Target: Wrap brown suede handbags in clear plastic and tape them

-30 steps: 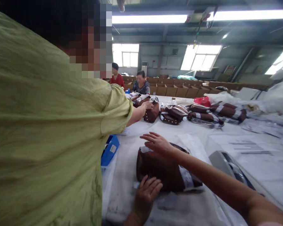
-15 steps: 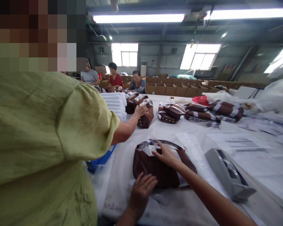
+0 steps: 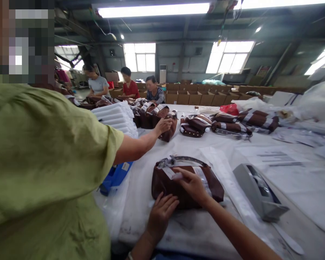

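A dark brown handbag (image 3: 188,195) rests on the white-covered table in front of me, its strap (image 3: 192,158) arched over the top. Clear wrapping and a white tag (image 3: 168,172) lie across its upper left, and a pale wrapped band crosses its right part. My left hand (image 3: 162,213) lies with fingers stretched out against the bag's lower left front. Over the middle of the bag, my right hand (image 3: 192,184) has thumb and fingers pinched at a small whitish piece beside the tag, probably its edge.
A grey tape dispenser (image 3: 260,193) stands right of the bag. At left, a co-worker in a green top (image 3: 48,151) reaches across to another brown bag (image 3: 168,131). White rolls (image 3: 116,117), wrapped bags (image 3: 230,126) and a blue object (image 3: 116,177) lie around. Several people sit farther back.
My right hand has gone from spread fingers on the bag's top to a pinch by the white tag. My left hand stays against the bag. The camera view has shifted slightly.
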Demonstrator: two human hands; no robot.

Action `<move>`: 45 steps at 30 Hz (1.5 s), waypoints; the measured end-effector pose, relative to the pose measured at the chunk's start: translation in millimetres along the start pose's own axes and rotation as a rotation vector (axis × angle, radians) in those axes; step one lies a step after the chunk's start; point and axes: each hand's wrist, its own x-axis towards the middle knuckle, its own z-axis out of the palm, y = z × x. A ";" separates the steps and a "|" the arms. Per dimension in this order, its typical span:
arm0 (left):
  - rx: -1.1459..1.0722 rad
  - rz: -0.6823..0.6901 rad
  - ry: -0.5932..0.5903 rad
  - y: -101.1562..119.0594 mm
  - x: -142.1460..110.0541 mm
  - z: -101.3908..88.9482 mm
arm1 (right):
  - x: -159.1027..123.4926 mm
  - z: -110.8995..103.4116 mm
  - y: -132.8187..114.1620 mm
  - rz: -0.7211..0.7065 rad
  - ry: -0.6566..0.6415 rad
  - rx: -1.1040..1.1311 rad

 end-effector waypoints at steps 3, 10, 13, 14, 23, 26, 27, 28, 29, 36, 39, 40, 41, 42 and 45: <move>-0.035 0.043 -0.026 -5.3 -0.5 -4.4 | -30.7 9.4 5.9 -0.132 -0.073 0.034; -0.054 -0.033 0.038 -11.3 -6.5 -5.9 | -65.5 28.5 22.8 -0.385 -0.070 -0.089; -0.060 -0.086 0.069 -10.8 -10.5 -3.9 | -71.3 31.4 28.3 -0.434 -0.072 -0.155; -0.059 -0.103 0.082 -10.6 -11.5 -3.3 | -72.8 32.2 30.5 -0.448 -0.067 -0.175; -0.052 -0.073 -0.067 -14.1 -9.2 -8.1 | -92.8 36.1 32.1 -0.531 -0.103 -0.263; -0.031 -0.037 -0.093 -14.9 -9.0 -10.7 | -112.0 24.2 22.4 -0.472 -0.126 -0.210; -0.020 -0.031 -0.095 -14.9 -9.0 -11.2 | -119.9 17.8 20.2 -0.426 -0.109 -0.210; -0.009 -0.026 -0.099 -14.6 -8.8 -11.6 | -128.3 10.8 19.0 -0.361 -0.066 -0.231; 0.001 -0.023 -0.105 -14.2 -8.5 -12.0 | -136.7 3.5 19.0 -0.280 -0.004 -0.275; 0.032 -0.001 -0.121 -13.0 -4.3 -14.8 | -173.0 -7.9 36.3 0.151 0.137 -0.696; 0.027 0.001 -0.130 -13.7 -4.0 -14.2 | -169.1 7.1 41.7 0.241 0.180 -0.776; 0.028 -0.001 -0.134 -14.0 -3.9 -13.9 | -166.6 11.1 42.0 0.282 0.196 -0.771; 0.030 -0.001 -0.136 -14.2 -3.9 -13.5 | -164.0 13.7 41.2 0.322 0.199 -0.740; 0.034 -0.001 -0.137 -14.4 -3.9 -13.2 | -161.9 14.8 39.2 0.352 0.188 -0.689; 0.046 0.002 -0.147 -15.7 -3.9 -12.8 | -159.9 11.1 26.0 0.338 0.109 -0.512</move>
